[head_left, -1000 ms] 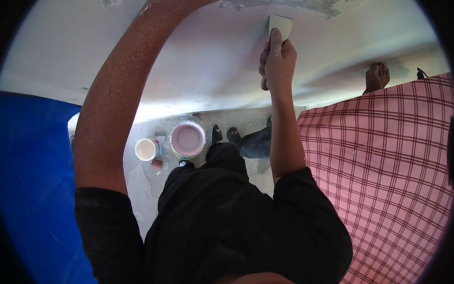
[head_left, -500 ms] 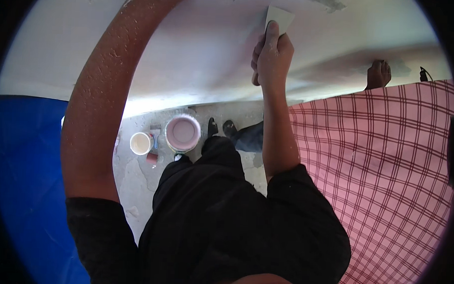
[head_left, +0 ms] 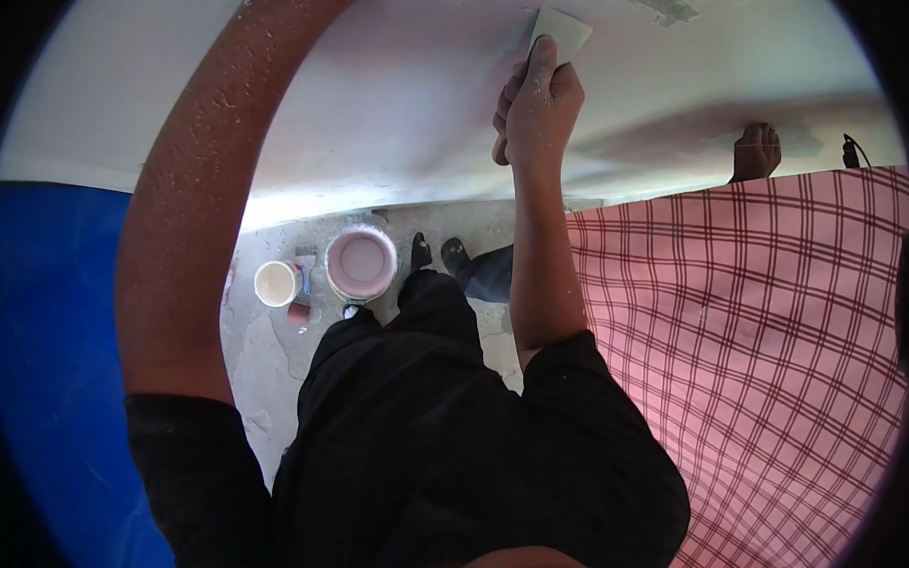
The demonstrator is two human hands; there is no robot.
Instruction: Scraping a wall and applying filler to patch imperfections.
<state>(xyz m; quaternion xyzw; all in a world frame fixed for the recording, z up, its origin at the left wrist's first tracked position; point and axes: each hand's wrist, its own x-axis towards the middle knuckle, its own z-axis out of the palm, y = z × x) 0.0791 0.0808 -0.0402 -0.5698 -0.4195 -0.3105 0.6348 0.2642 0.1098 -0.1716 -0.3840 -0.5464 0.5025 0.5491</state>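
My right hand (head_left: 541, 102) is wrapped round the handle of a putty knife (head_left: 565, 35), thumb pressed along the base of its pale, wide blade. The blade lies against the whitish wall (head_left: 410, 112), below a rough grey patch (head_left: 665, 3). The handle's end pokes out under my fingers. My left forearm (head_left: 192, 205), spotted with white specks, reaches up along the wall and leaves the picture at the top, so its hand is hidden.
On the floor stand a large bucket (head_left: 391, 274) and a small white tub (head_left: 276, 284), with a brush (head_left: 306, 262) and a reddish block (head_left: 298, 314) beside them. Close on my right is a co-worker in a pink checked shirt (head_left: 743, 324), one hand (head_left: 757, 149) by the wall. Blue sheeting (head_left: 47, 350) hangs left.
My right hand and forearm have shifted slightly left, the hand also a little up, with the putty knife still gripped. The co-worker's hand has hardly moved.
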